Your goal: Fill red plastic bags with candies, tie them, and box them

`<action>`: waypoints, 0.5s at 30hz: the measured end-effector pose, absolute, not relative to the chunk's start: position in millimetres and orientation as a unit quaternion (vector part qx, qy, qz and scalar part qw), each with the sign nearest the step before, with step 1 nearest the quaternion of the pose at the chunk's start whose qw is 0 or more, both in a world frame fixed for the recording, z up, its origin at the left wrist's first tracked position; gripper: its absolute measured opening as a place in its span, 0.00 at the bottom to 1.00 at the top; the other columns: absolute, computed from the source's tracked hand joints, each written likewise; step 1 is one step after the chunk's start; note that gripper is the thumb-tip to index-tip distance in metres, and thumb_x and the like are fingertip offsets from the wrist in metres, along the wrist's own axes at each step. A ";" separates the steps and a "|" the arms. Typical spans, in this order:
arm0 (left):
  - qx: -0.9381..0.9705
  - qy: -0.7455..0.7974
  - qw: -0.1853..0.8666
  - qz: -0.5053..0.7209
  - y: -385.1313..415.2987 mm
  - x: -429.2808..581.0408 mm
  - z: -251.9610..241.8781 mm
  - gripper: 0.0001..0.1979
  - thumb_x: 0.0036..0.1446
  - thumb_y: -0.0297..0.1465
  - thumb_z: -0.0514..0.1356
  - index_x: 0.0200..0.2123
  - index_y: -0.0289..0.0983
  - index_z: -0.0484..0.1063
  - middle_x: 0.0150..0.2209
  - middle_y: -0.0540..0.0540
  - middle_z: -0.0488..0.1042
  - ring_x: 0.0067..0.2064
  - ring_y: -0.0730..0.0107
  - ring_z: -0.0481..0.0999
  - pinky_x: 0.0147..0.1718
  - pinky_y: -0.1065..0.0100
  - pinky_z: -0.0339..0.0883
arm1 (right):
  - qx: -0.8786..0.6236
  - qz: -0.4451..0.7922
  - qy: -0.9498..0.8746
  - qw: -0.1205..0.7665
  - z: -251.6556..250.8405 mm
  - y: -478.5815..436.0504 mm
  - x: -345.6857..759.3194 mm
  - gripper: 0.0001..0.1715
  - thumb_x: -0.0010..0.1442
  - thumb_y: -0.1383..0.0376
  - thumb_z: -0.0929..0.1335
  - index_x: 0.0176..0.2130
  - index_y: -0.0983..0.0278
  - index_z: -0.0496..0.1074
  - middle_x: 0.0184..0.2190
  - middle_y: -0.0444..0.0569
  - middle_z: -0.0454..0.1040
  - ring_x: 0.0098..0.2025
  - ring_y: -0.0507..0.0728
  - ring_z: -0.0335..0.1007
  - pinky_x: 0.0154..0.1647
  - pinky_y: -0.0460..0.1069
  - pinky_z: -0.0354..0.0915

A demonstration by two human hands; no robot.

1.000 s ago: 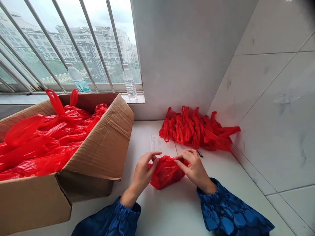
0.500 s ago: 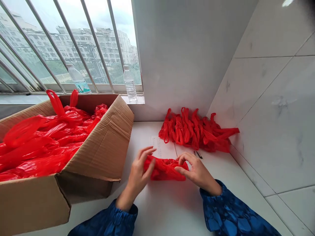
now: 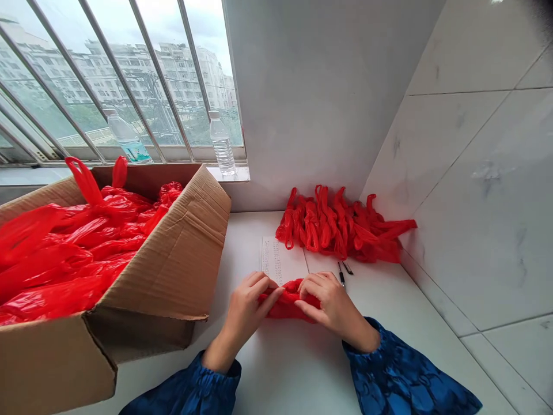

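Note:
A crumpled red plastic bag (image 3: 290, 311) lies on the white table between my hands. My left hand (image 3: 250, 302) pinches its left end, thumb and fingers together. At the bag's right part, my right hand (image 3: 324, 300) has its fingers curled and thumb beneath, gripping the plastic. The fingers cover both ends of the bag. Beyond it, a row of bunched red bags (image 3: 332, 225) lies near the wall. On the left, a cardboard box (image 3: 173, 259) is filled with more red bags (image 3: 99, 230).
A printed paper sheet (image 3: 280, 259) and dark pens (image 3: 342, 275) lie just behind my hands. Two plastic bottles, one on the left (image 3: 129, 138) and one on the right (image 3: 222, 144), stand by the barred window. A tiled wall (image 3: 488, 190) borders the table on the right.
My hands have closed onto the red bag and moved slightly closer together; before, their fingers were spread wider. The bag looks more gathered. The whole view has shifted slightly.

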State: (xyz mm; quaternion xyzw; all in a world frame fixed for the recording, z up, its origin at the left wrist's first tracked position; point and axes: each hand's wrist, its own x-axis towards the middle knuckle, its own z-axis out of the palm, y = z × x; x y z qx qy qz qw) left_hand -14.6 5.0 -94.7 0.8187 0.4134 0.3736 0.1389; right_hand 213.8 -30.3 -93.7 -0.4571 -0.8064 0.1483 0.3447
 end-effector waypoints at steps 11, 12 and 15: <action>0.748 0.463 0.109 0.463 8.5 -19.4 -91.5 0.11 0.69 0.36 0.55 0.40 0.39 0.76 0.38 0.47 0.77 0.40 0.66 0.76 0.40 0.68 0.67 | -0.467 0.370 -0.661 0.456 -73.6 -35.6 241.2 0.05 0.60 0.66 0.69 0.33 0.60 0.67 0.36 0.45 0.77 0.39 0.57 0.74 0.46 0.52 0.68; 0.775 0.437 0.105 0.444 5.0 -16.7 -88.6 0.11 0.69 0.37 0.55 0.46 0.40 0.75 0.43 0.45 0.78 0.45 0.64 0.76 0.45 0.65 0.68 | -0.466 0.378 -0.659 0.453 -73.7 -36.3 237.4 0.04 0.60 0.66 0.69 0.36 0.60 0.68 0.36 0.44 0.76 0.38 0.56 0.74 0.45 0.52 0.69; 0.871 0.347 0.069 0.341 -3.5 -8.2 -83.2 0.14 0.65 0.40 0.61 0.51 0.43 0.74 0.44 0.45 0.79 0.45 0.61 0.77 0.48 0.60 0.66 | -0.468 0.391 -0.656 0.445 -74.7 -37.9 226.8 0.10 0.60 0.64 0.70 0.43 0.60 0.69 0.35 0.43 0.76 0.37 0.55 0.73 0.42 0.51 0.70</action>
